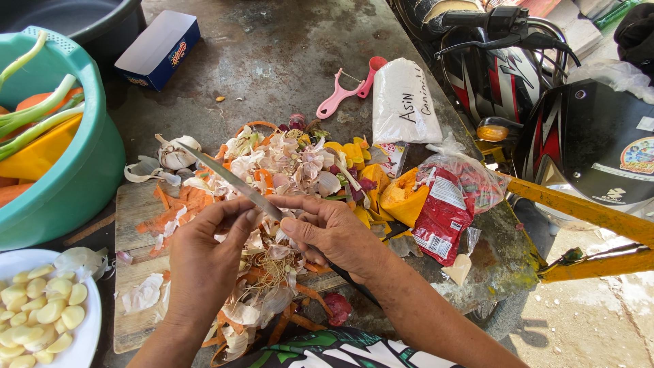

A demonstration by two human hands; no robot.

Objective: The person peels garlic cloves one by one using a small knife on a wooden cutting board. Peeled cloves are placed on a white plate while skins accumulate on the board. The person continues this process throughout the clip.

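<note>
- The right hand (334, 232) grips a kitchen knife (235, 182), thumb pressed on the flat near the handle, the blade slanting up and away to the left.
- The left hand (208, 255) meets it from the left, its fingertips (248, 217) pinched at the blade; whether they hold a clove I cannot tell, it is hidden.
- Under both hands a wooden cutting board (133, 313) is heaped with garlic skins and carrot peelings (272, 177), so much peeling looks done.
- Left of the grip and nearer the body, a white plate (85, 341) holds many peeled garlic cloves (41, 313).
- Beyond the blade tip lies one unpeeled garlic bulb (177, 153), seemingly the work left.
- Farther left, a green basin (88, 163) carries carrots and green stalks.
- Beyond the grip to the right lie a pink peeler (337, 97) and a white salt bag (405, 102).
</note>
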